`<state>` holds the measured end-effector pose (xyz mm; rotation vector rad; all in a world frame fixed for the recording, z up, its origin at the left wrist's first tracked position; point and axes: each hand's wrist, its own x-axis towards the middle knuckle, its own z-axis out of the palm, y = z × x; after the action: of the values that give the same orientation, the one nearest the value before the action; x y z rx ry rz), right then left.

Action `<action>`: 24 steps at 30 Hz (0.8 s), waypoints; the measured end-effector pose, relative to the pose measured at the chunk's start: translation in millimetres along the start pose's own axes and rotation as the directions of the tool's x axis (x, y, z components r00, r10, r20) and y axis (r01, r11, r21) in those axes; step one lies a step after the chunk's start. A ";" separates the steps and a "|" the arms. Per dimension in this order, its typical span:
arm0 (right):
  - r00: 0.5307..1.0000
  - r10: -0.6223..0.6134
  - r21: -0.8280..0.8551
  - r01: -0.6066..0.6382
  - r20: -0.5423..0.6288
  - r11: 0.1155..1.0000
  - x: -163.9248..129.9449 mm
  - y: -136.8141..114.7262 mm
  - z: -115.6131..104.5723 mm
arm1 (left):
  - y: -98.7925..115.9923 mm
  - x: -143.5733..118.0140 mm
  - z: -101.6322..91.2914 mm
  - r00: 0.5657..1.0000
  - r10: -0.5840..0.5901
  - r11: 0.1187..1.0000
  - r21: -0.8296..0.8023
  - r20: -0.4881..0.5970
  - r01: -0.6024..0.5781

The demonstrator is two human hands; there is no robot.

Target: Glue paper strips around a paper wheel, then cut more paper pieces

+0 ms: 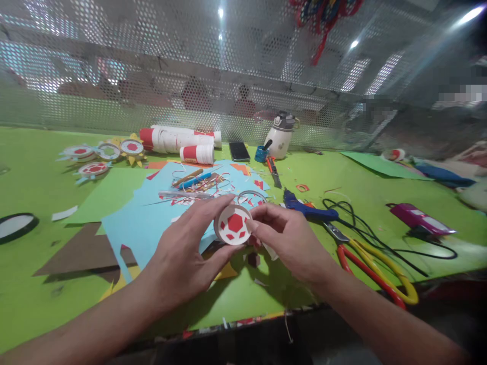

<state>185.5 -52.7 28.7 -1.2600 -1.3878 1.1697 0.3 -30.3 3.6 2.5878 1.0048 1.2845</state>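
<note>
Both my hands hold a small white paper disc [233, 225] with a red hexagon and red pieces glued on its face, raised a little above the green table [34, 187]. My left hand [186, 248] grips its left rim with thumb below and fingers above. From the right, my right hand [287, 238] pinches the disc's edge with its fingertips. Blue paper sheets [152, 213] strewn with red and white scraps lie just behind the disc.
Scissors with red and yellow handles [375, 266], a blue glue gun [308, 208] with black cord and a magenta tool [418, 219] lie right. Rolled paper tubes [178, 139], a phone [239, 151], a white jug [281, 137] and finished paper rosettes [106, 152] sit farther back. Brown paper [81, 251] lies left.
</note>
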 end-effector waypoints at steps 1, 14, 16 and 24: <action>1.000 0.007 0.011 -0.007 -0.002 1.000 0.1 0.4 -0.6 | 0.3 0.0 -0.3 1.000 -0.003 1.000 0.005 0.004 0.003; 0.999 -0.018 -0.065 0.016 -0.027 0.998 2.1 -0.7 -1.8 | -0.8 -0.4 -0.2 1.000 0.014 1.000 0.006 -0.008 -0.014; 0.999 -0.028 -0.083 0.026 -0.030 0.996 3.0 -1.4 -0.9 | -0.6 -0.7 -0.2 1.000 0.022 1.000 0.012 -0.012 -0.022; 1.000 -0.021 -0.094 0.020 -0.020 0.995 4.2 0.5 0.9 | -0.5 0.3 0.1 1.000 0.027 1.000 0.016 -0.014 -0.027</action>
<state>184.4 -48.6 28.1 -1.3167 -1.4512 1.0855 0.3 -29.7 3.6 2.6165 0.9892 1.3086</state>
